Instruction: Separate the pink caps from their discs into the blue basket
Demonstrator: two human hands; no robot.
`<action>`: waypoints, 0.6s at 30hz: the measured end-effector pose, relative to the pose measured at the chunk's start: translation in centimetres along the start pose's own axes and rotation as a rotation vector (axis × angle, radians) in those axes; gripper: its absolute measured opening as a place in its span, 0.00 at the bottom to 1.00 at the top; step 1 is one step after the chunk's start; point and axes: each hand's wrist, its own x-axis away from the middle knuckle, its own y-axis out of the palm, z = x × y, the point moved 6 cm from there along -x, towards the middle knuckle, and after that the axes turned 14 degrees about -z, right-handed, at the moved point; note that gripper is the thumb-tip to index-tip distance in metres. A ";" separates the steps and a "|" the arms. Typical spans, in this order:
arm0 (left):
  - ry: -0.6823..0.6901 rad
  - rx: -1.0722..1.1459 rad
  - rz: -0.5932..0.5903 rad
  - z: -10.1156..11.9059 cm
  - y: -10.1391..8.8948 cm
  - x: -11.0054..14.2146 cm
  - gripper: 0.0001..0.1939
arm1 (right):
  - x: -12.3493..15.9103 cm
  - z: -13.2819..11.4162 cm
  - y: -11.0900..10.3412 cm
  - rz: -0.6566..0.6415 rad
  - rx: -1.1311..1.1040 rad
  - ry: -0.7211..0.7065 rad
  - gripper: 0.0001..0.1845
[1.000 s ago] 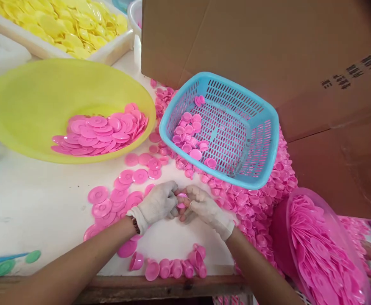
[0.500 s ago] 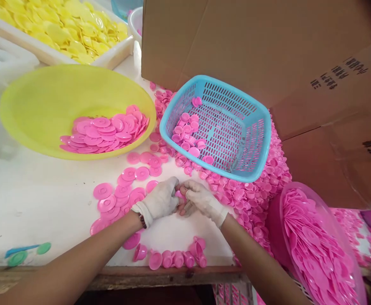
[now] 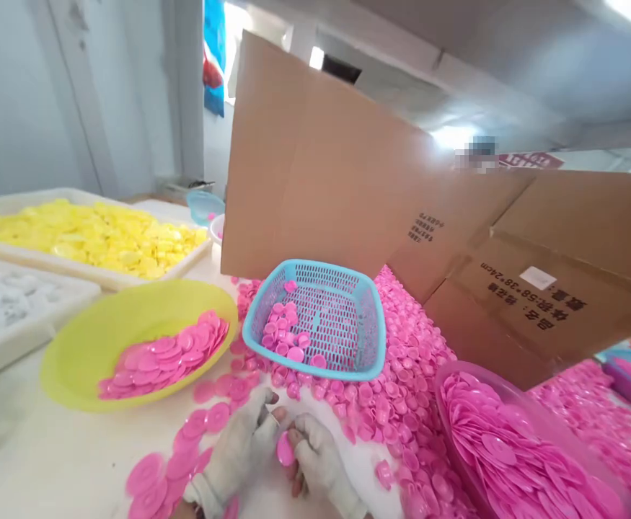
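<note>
My left hand [image 3: 242,438], in a whitish glove with bare fingertips, has its fingers curled beside my right; whatever they hold, if anything, is hidden. My right hand [image 3: 319,461], gloved likewise, pinches a small pink toy cup [image 3: 285,449], its rounded face turned towards me. The fingertips of both hands are close together over the white tabletop [image 3: 277,497]. Flat pink discs [image 3: 177,465] lie left of my left hand. A large heap of pink toy cups [image 3: 396,404] spreads to the right, and one loose cup [image 3: 384,474] lies near its edge.
Beyond my hands stands a blue basket [image 3: 372,375] holding some pink cups. A yellow bowl [image 3: 71,360] with pink discs is at left, near trays of yellow [image 3: 104,234] and white pieces [image 3: 6,292]. A pink tub [image 3: 450,432] of discs and cardboard [image 3: 304,166] bound the right and back.
The view has tilted up, bringing the wall, ceiling and more cardboard into sight. My hands appear lower, slightly further apart, and the pink cup shows more between them.
</note>
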 end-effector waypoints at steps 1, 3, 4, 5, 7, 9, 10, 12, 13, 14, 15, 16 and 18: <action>0.005 -0.016 0.045 0.2 -0.6 -0.1 0.12 | 0.3 -0.9 0.0 0.000 -0.044 -0.052 0.21; 0.008 -0.033 0.090 0.3 -1.4 -0.2 0.14 | 1.2 -4.0 -0.8 0.047 -0.211 -0.239 0.23; 0.005 -0.037 0.094 0.2 -1.5 -0.3 0.15 | 1.8 -5.8 -1.5 0.087 -0.330 -0.356 0.24; 0.007 -0.042 0.090 0.1 -1.5 -0.4 0.15 | 2.5 -7.5 -2.3 0.132 -0.463 -0.476 0.24; 0.017 -0.060 0.082 0.0 -1.3 -0.5 0.13 | 3.5 -10.0 -3.6 0.164 -0.696 -0.605 0.27; 0.029 -0.095 0.071 -0.1 -1.0 -0.5 0.11 | 3.9 -11.0 -3.7 0.107 -0.795 -0.596 0.29; 0.030 -0.114 0.064 -0.2 -0.9 -0.5 0.10 | 4.1 -11.2 -3.5 0.063 -0.784 -0.573 0.28; 0.030 -0.146 0.047 -0.2 -0.6 -0.5 0.09 | 4.8 -11.5 -2.6 -0.018 -0.667 -0.547 0.25; 0.036 -0.155 0.036 -0.2 -0.4 -0.5 0.08 | 5.6 -11.9 -2.1 -0.046 -0.583 -0.557 0.23; 0.045 -0.161 0.026 -0.1 -0.3 -0.5 0.08 | 6.6 -12.5 -1.6 -0.065 -0.496 -0.581 0.21; 0.058 -0.165 0.018 0.0 -0.1 -0.5 0.08 | 8.0 -13.3 -1.3 -0.073 -0.420 -0.613 0.20; 0.065 -0.164 0.011 0.1 0.0 -0.4 0.07 | 9.5 -14.2 -1.1 -0.081 -0.358 -0.646 0.20; 0.051 -0.156 -0.011 0.5 0.1 -0.4 0.07 | 12.5 -15.5 -1.3 -0.030 -0.335 -0.617 0.26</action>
